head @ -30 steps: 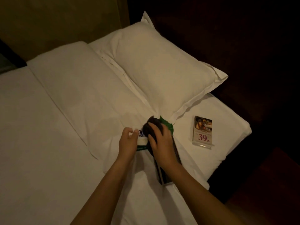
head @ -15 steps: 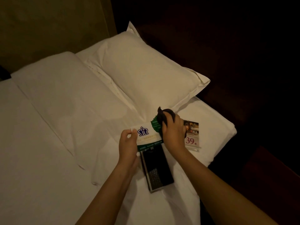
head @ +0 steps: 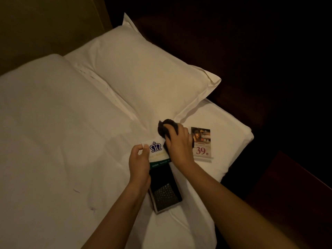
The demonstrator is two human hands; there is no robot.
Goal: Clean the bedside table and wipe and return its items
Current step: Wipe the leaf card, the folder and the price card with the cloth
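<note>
Dim room, warm light. Work is on the bed (head: 53, 141), white sheet, near its right edge, below the pillow (head: 143, 76).

Left hand (head: 139, 160): thumb and fingers pinched on the left edge of a white card (head: 157, 150) with a blue crown logo and a green band along its lower edge. The card is lifted a little over the sheet; its right part is hidden under the other hand.

Right hand (head: 178, 143): fingers curled and closed around a dark cloth (head: 164, 127), which bunches out past the fingertips toward the pillow. Cloth and hand press on the right portion of the card (exact contact area not visible beneath the palm).

Dark keypad device (head: 165, 187) (phone or remote, cannot tell which) lies flat on the sheet just below the card, long axis running toward the camera, keypad at the near end. Its far end is overlapped by the card's green band, and the left wrist lies along its left side.

Small sign stand (head: 202, 142) with a photo above and "39." in red below, on the sheet just right of the right hand, near the mattress edge. Its left edge is covered by the hand.

Dark wooden tabletop (head: 291, 194) at lower right, beside the bed; its surface is too dark to read.
</note>
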